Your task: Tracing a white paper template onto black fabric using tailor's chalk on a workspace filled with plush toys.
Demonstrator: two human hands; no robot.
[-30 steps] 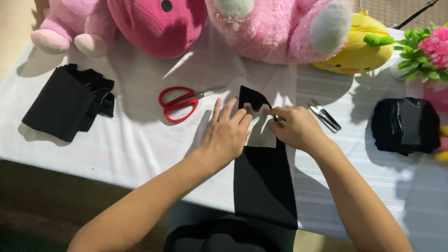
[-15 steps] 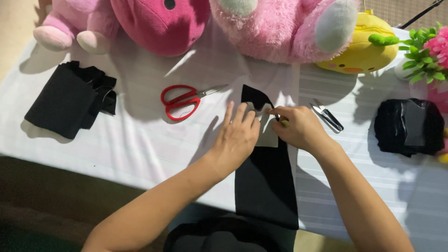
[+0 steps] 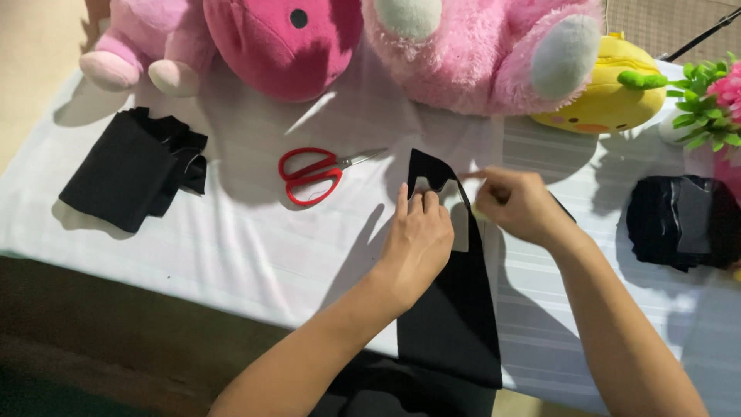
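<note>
A long strip of black fabric (image 3: 451,309) lies on the white cloth-covered table (image 3: 231,255) and hangs over its near edge. A small pale pattern piece (image 3: 461,232) rests on the strip. My left hand (image 3: 417,239) lies flat on this piece and presses it down, fingers pointing away from me. My right hand (image 3: 521,205) sits just right of it. Its fingertips are pinched on a small thin item at the fabric's upper right edge; what the item is stays unclear.
Red-handled scissors (image 3: 312,174) lie left of the strip. Folded black fabric (image 3: 127,174) sits at the left, another black pile (image 3: 683,220) at the right. Pink plush toys (image 3: 478,46), a yellow plush (image 3: 610,93) and green artificial leaves (image 3: 706,100) line the far side.
My right hand has shifted slightly up and to the right along the fabric edge. The small metal item that lay beside it is no longer visible. My left hand stays pressed in place.
</note>
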